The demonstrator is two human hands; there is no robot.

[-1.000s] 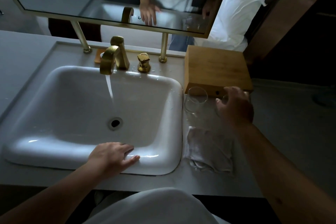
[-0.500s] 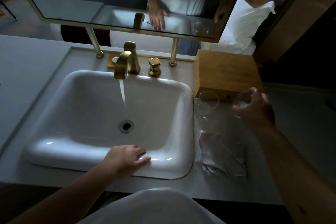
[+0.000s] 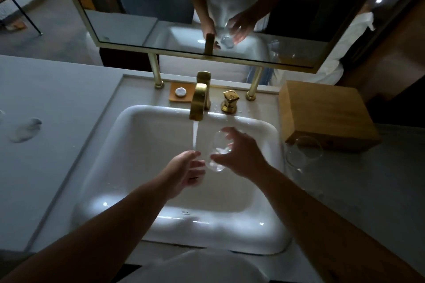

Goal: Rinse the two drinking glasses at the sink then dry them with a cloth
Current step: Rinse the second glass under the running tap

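Now glass (image 3: 217, 153) between both hands (image 3: 212, 163).

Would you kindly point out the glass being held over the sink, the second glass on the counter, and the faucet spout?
held glass (image 3: 218, 151), head view, on its clear side wall between the fingers.
second glass (image 3: 303, 153), head view, on its bowl below the rim.
faucet spout (image 3: 198, 103), head view, on the brass arch's front.

Head view, probably close, down over sink (image 3: 138, 145).
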